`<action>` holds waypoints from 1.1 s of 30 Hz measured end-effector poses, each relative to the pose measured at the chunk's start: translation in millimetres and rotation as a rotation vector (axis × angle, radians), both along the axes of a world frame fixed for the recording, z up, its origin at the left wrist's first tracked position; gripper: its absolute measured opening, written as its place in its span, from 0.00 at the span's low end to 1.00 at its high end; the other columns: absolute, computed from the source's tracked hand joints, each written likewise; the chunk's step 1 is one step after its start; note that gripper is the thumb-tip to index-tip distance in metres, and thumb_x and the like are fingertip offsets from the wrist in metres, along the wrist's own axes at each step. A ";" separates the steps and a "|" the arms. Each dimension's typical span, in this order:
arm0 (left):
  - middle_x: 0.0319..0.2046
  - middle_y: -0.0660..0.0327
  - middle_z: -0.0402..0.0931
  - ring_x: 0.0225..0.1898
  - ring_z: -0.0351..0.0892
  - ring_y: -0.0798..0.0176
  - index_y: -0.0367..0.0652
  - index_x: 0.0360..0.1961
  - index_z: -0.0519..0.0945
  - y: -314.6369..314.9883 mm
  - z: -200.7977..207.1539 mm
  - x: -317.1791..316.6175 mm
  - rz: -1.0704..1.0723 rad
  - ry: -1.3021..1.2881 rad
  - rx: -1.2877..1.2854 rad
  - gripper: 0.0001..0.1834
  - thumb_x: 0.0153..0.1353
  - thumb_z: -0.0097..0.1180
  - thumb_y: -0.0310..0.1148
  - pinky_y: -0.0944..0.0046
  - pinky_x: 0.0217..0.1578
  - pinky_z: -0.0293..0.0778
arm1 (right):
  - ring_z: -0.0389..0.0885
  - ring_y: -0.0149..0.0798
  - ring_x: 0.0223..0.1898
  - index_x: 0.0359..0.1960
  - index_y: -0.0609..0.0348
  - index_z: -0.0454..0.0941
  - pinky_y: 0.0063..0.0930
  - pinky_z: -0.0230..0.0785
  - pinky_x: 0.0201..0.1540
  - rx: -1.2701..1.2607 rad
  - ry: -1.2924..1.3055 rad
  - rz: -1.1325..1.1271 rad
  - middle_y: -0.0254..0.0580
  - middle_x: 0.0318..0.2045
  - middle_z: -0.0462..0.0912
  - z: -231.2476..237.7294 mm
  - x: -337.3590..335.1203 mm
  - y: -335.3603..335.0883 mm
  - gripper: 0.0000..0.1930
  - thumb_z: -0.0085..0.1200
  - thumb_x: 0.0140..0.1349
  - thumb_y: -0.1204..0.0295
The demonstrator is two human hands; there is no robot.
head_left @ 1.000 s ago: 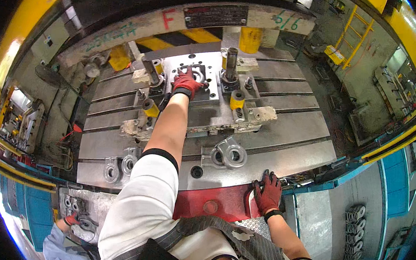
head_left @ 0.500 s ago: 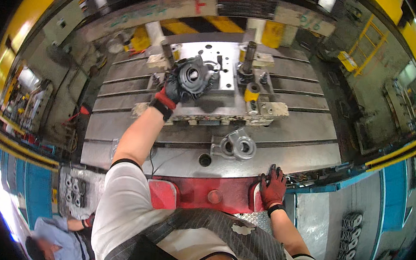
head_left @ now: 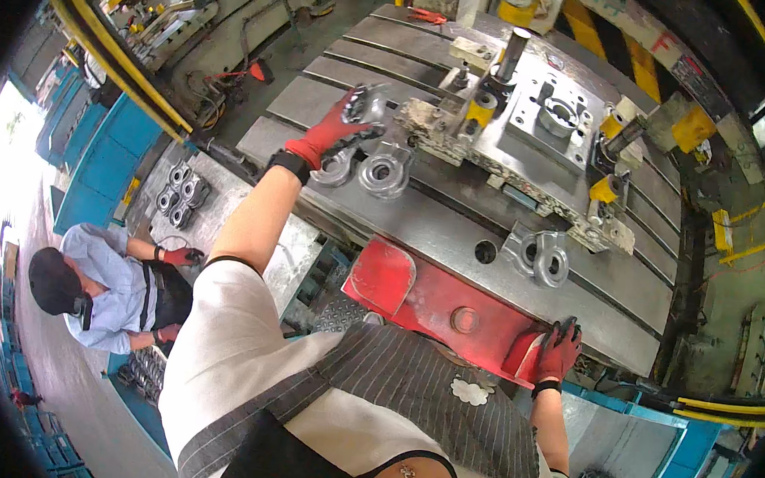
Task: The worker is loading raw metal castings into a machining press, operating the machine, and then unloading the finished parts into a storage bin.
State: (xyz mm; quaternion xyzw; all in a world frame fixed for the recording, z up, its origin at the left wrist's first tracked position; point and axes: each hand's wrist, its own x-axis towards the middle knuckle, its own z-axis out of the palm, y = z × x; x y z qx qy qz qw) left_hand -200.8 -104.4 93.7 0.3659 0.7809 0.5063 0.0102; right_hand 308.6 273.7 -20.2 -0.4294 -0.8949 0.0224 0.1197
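Observation:
At the left of the slotted press table, my left hand [head_left: 335, 129], in a red and black glove, is closed on a grey metal casting [head_left: 372, 105]. The casting is slightly blurred. Just nearer lie two similar ringed castings, one [head_left: 384, 173] plain to see and the other [head_left: 334, 170] partly under my wrist. My right hand [head_left: 559, 350], gloved alike, rests at the right end of the red control panel [head_left: 436, 299], its fingers apart and holding nothing. A pair of ringed castings [head_left: 540, 254] sits on the table's front edge beyond the panel.
A die block [head_left: 534, 143] with a round nest, upright guide posts [head_left: 514, 56] and yellow sleeves stands mid-table. On the left, a person in a light blue shirt [head_left: 101, 275] is beside a metal bench [head_left: 250, 215] with stacked castings [head_left: 184, 189]. Blue rails border the right side.
My view has swung left. My left hand has moved with a casting from in front of the die to the castings at the table's left. My right hand stays at the red panel.

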 end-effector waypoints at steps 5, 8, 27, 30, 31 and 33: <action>0.59 0.45 0.56 0.58 0.60 0.42 0.53 0.65 0.53 -68.9 -58.7 -8.5 0.447 0.037 -0.548 0.56 0.34 0.69 0.52 0.52 0.56 0.61 | 0.63 0.60 0.54 0.58 0.54 0.63 0.47 0.58 0.56 -0.046 -0.038 -0.036 0.57 0.57 0.63 0.3 -1.0 -2.2 0.26 0.43 0.60 0.55; 0.60 0.45 0.54 0.58 0.59 0.40 0.57 0.65 0.53 -67.0 -81.6 14.3 0.481 0.110 -0.780 0.56 0.32 0.68 0.55 0.51 0.55 0.62 | 0.63 0.59 0.55 0.58 0.53 0.63 0.46 0.57 0.57 -0.050 -0.026 -0.050 0.56 0.57 0.63 1.7 -2.8 -2.2 0.26 0.42 0.61 0.54; 0.60 0.44 0.55 0.61 0.51 0.38 0.48 0.62 0.59 80.5 -90.5 144.8 -0.280 0.414 -0.399 0.43 0.46 0.58 0.52 0.46 0.62 0.46 | 0.57 0.60 0.59 0.64 0.51 0.51 0.48 0.51 0.60 -0.233 0.050 0.205 0.61 0.59 0.58 22.2 -125.5 43.0 0.52 0.63 0.37 0.43; 0.60 0.44 0.55 0.61 0.52 0.39 0.49 0.59 0.64 103.3 -91.6 174.1 -0.384 0.404 -0.498 0.40 0.44 0.60 0.51 0.46 0.60 0.50 | 0.58 0.61 0.59 0.64 0.50 0.49 0.49 0.51 0.60 -0.360 -0.050 0.136 0.64 0.59 0.56 8.9 -152.4 58.0 0.58 0.66 0.31 0.43; 0.60 0.44 0.55 0.61 0.51 0.38 0.49 0.59 0.64 106.6 -91.4 178.0 -0.361 0.375 -0.526 0.39 0.45 0.60 0.51 0.46 0.60 0.50 | 0.58 0.62 0.58 0.65 0.50 0.48 0.49 0.52 0.60 -0.415 -0.099 0.089 0.65 0.59 0.55 5.2 -156.1 61.8 0.60 0.67 0.29 0.43; 0.59 0.43 0.56 0.61 0.50 0.38 0.50 0.58 0.65 108.9 -91.0 181.5 -0.306 0.293 -0.639 0.38 0.45 0.59 0.51 0.45 0.60 0.50 | 0.60 0.62 0.56 0.64 0.49 0.49 0.48 0.53 0.60 -0.405 -0.017 0.158 0.66 0.55 0.61 1.5 -153.9 67.2 0.59 0.68 0.28 0.44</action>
